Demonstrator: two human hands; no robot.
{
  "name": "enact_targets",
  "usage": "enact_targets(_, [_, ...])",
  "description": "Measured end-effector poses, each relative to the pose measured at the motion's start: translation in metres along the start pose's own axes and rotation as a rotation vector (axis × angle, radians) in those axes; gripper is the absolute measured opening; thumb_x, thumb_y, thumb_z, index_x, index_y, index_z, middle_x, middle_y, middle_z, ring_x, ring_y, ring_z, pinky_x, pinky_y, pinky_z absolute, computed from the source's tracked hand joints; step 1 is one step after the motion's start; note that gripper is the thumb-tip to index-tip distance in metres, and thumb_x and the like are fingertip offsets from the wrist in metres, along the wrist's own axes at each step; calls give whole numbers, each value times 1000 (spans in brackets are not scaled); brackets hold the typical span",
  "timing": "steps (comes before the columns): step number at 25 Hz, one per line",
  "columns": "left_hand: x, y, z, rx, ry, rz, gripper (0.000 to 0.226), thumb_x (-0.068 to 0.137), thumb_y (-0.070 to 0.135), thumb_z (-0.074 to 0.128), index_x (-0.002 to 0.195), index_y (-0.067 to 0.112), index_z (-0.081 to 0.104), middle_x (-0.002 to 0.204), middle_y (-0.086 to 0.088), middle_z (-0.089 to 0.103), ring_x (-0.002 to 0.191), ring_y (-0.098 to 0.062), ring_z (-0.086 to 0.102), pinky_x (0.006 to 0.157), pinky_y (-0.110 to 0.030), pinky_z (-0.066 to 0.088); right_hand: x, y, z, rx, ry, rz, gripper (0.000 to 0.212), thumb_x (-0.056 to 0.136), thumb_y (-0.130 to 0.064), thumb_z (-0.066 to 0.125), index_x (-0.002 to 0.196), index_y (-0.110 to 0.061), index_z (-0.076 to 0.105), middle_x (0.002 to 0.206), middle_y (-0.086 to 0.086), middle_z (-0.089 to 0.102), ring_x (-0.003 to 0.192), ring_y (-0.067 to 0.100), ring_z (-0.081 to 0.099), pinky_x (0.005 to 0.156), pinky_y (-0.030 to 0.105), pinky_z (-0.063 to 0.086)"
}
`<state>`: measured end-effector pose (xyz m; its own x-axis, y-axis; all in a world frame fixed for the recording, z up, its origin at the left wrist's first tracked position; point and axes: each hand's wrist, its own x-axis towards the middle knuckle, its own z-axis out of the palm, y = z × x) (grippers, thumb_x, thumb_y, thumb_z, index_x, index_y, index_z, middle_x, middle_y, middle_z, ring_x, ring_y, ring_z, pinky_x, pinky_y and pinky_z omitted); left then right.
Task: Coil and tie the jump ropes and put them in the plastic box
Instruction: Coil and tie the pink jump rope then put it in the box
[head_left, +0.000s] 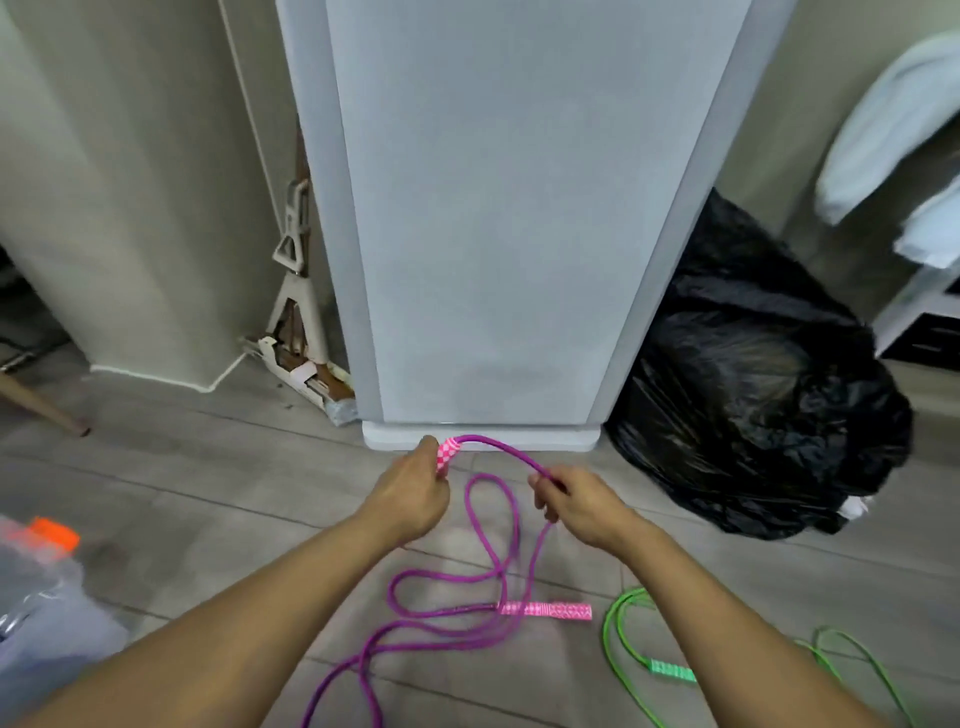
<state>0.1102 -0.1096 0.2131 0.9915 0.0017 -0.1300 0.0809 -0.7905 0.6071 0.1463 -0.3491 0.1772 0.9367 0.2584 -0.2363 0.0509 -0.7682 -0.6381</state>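
So, early days, judging from the layout. Nearest the camera, the purple rope (467, 587) lies in loose, overlapping loops on the floor (208, 493), one end running out of the bottom of the frame and its second pink handle (545, 610) lying flat among the loops. Just right of that, the green rope (618, 623) with its green handle (670, 670) sprawls untouched, part of it hidden behind the right forearm. Low left, a clear plastic box (41, 597) with an orange clip (54, 535) sits at the frame edge; too blurred to tell what is inside. Further out, the left hand (410, 493) is closed round the first pink handle (448, 453), and the right hand (576, 501) pinches the purple rope a short way along, so the cord arcs between the two hands. No finished coil, no knot, and I see no rope in the box: my read is first loop of rope one, with tying, boxing and all of the green one left. Room: bare floor between the arms and toward the box on the left, so the carry looks unobstructed. Ahead, a tall grey cabinet (493, 234) closes off the front, its base just beyond the hands. A black bin bag (753, 389) crowds the right, a mop (296, 291) leans in the left gap, and a wooden leg (41, 405) angles in far left. Snag risk is mainly the two ropes lying near each other.
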Motion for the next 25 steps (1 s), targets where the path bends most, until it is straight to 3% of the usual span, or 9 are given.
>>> enact_targets(3, [-25,13,-44,-64,-66,-26,17,83,27,55,91,13,48,92,-10,66,88,-32,61,67,-39,44,-28,-42,-38,20,140,-72,45,100,-50,45,70,-18,56,56,-8,51,55,9,50,60,34,46])
enact_targets(5, [-43,24,-60,-328,-174,29,15,79,25,59,87,13,57,80,-7,71,76,-24,67,75,-44,56,-46,-80,-58,35,181,-119,45,103,-44,45,68,-18,56,51,-9,42,50,5,39,56,29,36])
enact_targets(7, [-60,38,-70,-628,-238,50,7,89,16,58,89,9,61,72,-11,71,68,-23,67,74,-40,55,-64,-118,-70,-4,163,-161,44,103,-41,46,69,-17,58,53,-8,43,50,5,40,55,27,34])
enact_targets(10, [-72,57,-81,-885,-253,74,23,102,20,48,91,7,64,63,-9,59,58,-27,60,68,-36,54,-82,-152,-72,-33,111,-144,41,103,-40,46,72,-19,62,58,-5,45,54,10,43,54,28,33])
enact_targets(15, [-78,47,-91,-858,-92,56,32,107,18,36,89,8,60,59,1,37,40,-10,27,45,-22,26,-111,-166,-60,420,65,-88,17,98,-24,60,90,-8,64,55,-2,42,44,11,30,43,22,25])
enact_targets(17, [-77,38,-101,-676,78,16,32,106,20,37,87,12,62,62,2,44,43,-9,33,46,-23,26,-118,-163,-67,489,46,-108,16,98,-19,61,92,-6,69,53,-1,40,43,11,28,41,21,23])
enact_targets(20, [-71,29,-123,-486,311,-60,30,105,20,36,93,10,62,73,-3,53,58,-14,44,52,-28,33,-125,-152,-84,323,156,-147,19,98,-24,62,86,-18,75,48,-11,41,45,9,30,47,23,25])
enact_targets(22, [-64,24,-131,-541,375,-130,29,104,19,35,93,10,61,73,-4,52,62,-18,45,54,-28,34,-120,-145,-85,278,231,-130,23,100,-20,57,88,-20,77,45,-12,40,47,10,30,48,25,25])
enact_targets(25, [-62,31,-127,-883,254,-243,28,103,14,34,89,9,58,69,-7,51,53,-19,41,50,-25,33,-108,-149,-73,330,315,-118,32,101,-7,47,98,-19,77,52,-8,45,46,10,31,48,26,26])
